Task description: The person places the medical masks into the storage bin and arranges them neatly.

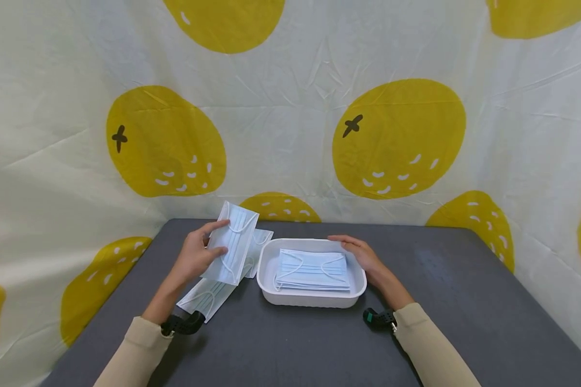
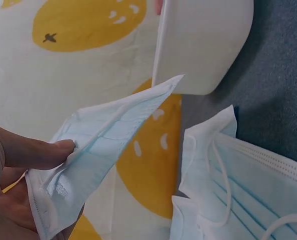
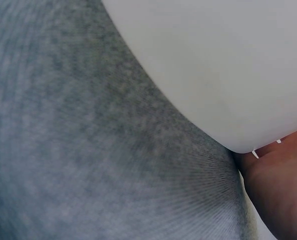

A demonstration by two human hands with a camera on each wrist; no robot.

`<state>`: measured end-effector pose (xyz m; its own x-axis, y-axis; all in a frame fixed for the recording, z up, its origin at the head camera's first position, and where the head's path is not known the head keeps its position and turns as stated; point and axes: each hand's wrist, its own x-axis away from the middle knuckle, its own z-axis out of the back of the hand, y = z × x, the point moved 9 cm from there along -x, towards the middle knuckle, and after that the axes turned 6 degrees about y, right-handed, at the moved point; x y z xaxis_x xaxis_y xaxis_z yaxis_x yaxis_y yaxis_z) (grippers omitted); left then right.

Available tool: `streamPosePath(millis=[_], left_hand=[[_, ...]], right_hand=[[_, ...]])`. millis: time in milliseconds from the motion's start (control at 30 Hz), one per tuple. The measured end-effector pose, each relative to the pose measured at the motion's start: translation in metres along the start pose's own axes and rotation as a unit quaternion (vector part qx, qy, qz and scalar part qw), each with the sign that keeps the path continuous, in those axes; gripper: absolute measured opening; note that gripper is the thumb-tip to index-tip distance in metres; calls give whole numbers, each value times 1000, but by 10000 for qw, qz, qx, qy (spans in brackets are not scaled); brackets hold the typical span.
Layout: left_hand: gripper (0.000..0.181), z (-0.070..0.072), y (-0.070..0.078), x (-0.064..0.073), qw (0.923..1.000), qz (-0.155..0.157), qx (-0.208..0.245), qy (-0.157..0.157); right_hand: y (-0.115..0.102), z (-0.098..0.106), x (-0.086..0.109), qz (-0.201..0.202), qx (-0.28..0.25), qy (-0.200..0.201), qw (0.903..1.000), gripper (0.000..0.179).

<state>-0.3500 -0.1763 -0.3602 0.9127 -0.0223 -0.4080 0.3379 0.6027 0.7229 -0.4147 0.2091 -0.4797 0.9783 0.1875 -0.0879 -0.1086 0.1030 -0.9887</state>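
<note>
In the head view my left hand (image 1: 197,253) pinches a light blue pleated face mask (image 1: 238,242) between thumb and fingers, tilted upright over the table. The left wrist view shows the thumb (image 2: 41,154) pressed on one end of this face mask, near its white ear loop. More face masks (image 1: 204,302) lie overlapping on the table below. Right of them stands a white plastic tub (image 1: 310,300) with a stack of face masks (image 1: 312,267) inside. My right hand (image 1: 363,257) rests along the tub's far right rim, fingers extended; the right wrist view shows it against the outer wall.
Dark grey cloth covers the table (image 1: 290,349). Behind it hangs a white curtain (image 1: 281,134) printed with yellow fruit, meeting the table's far edge. Each wrist carries a black strap (image 1: 183,323).
</note>
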Motion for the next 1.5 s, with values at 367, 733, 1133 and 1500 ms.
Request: streamPosePath(millis=[367,733,1133,1500], left_hand=[[64,-14,6,-1,9997,136,176,-34],[63,-34,21,-16,9992,177,330,-170],[63,-45,42,-25,9992,-39,269,-284],[65,-55,58,-31,9976,-328,523,-329]], right_hand=[[1,0,1,-58,3,-10,10000,41],[-1,1,1,-71,-13,27,10000,40],[-1,0,2,58,62,70,9999,40],[2,1,0,66,126,105,9998,39]])
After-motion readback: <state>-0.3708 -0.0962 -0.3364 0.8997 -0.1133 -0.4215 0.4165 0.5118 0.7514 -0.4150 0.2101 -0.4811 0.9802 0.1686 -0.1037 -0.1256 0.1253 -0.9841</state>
